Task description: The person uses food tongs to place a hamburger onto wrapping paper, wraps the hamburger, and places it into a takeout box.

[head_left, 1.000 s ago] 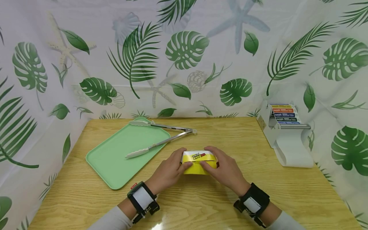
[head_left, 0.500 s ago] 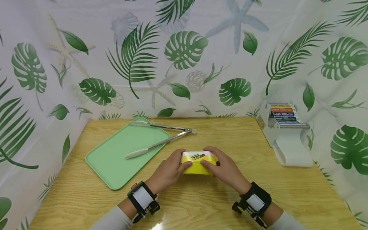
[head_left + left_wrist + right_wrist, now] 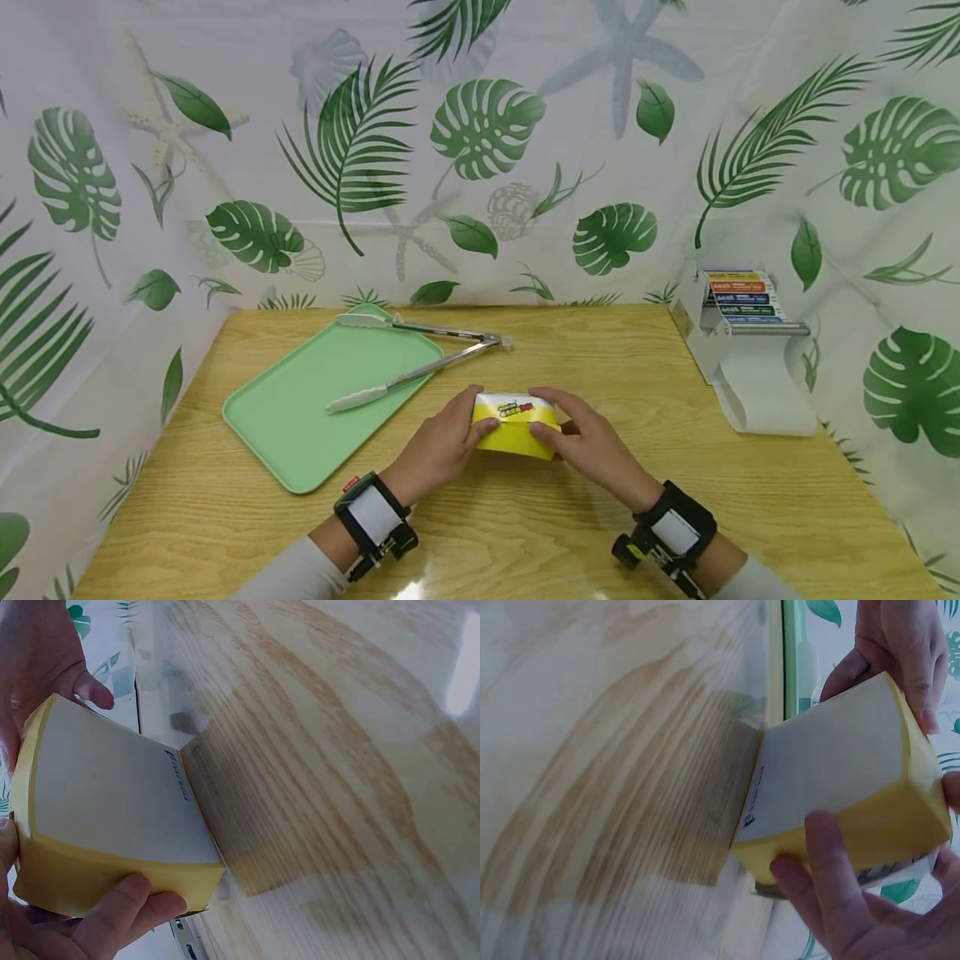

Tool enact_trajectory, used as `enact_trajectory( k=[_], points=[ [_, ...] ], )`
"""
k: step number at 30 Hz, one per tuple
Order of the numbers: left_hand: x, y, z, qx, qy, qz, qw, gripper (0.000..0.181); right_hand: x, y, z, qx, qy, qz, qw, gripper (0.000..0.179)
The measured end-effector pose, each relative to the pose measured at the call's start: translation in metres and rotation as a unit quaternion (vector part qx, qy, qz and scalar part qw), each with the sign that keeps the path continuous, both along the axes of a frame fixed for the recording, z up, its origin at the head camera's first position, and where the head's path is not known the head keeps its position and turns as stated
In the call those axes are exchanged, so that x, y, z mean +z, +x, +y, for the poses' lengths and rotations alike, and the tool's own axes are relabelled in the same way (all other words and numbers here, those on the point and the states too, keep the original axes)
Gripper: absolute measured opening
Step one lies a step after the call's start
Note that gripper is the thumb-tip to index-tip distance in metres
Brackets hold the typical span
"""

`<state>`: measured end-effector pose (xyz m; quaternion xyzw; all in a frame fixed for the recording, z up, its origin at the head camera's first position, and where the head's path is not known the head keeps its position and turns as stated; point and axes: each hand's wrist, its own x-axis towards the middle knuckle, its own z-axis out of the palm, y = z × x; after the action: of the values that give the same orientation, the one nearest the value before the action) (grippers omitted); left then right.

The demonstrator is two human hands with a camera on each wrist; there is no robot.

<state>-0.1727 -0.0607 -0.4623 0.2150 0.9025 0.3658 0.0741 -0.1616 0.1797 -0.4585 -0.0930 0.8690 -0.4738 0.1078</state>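
Observation:
A small yellow and white cardboard food box (image 3: 516, 429) with a printed logo on its lid is held between both hands in the head view. My left hand (image 3: 441, 442) grips its left end, thumb on the front. On the right end, my right hand (image 3: 592, 446) holds on with its thumb at the front right of the lid. Both wrist views show a plain pale panel with small print on the box (image 3: 120, 780). The box is tilted, with one edge at or just above the tabletop. Its contents are hidden.
Left of the hands lies a light green tray (image 3: 300, 417). Open metal tongs (image 3: 420, 375) with pale tips rest across it, their hinge over the table (image 3: 600, 350). A white dispenser (image 3: 742, 333) with colourful small boxes and a hanging paper strip stands back right.
The box has turned slightly, its right front corner coming nearer. My right thumb has shifted a little along the front, and my right wrist has moved slightly right. The left hand barely moved.

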Motion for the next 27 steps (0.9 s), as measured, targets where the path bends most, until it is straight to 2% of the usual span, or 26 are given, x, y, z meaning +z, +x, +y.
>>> enact_trajectory(
  k=[7,12,15,19,23,27],
  points=[
    [0.004,-0.002,-0.004,-0.008,-0.006,-0.022,0.9997,0.064,0.001,-0.003,0.013,0.041,0.006,-0.029,0.9987,0.063],
    [0.006,-0.003,-0.006,-0.013,-0.001,-0.033,0.9994,0.067,0.002,-0.007,0.018,0.056,-0.027,-0.067,0.9958,0.062],
    [0.006,-0.003,-0.007,-0.014,-0.002,-0.038,0.9992,0.069,0.003,-0.006,0.019,0.056,-0.046,-0.089,0.9933,0.061],
    [0.005,-0.003,-0.008,-0.015,0.002,-0.043,0.9990,0.069,0.004,-0.006,0.016,0.045,-0.044,-0.096,0.9933,0.061],
    [0.004,-0.003,-0.008,-0.013,0.006,-0.048,0.9988,0.069,0.002,-0.005,0.011,0.037,-0.039,-0.083,0.9951,0.057],
    [0.002,-0.003,-0.008,-0.009,0.012,-0.036,0.9993,0.065,-0.003,-0.003,0.009,0.047,-0.020,-0.021,0.9985,0.056]
  ],
)
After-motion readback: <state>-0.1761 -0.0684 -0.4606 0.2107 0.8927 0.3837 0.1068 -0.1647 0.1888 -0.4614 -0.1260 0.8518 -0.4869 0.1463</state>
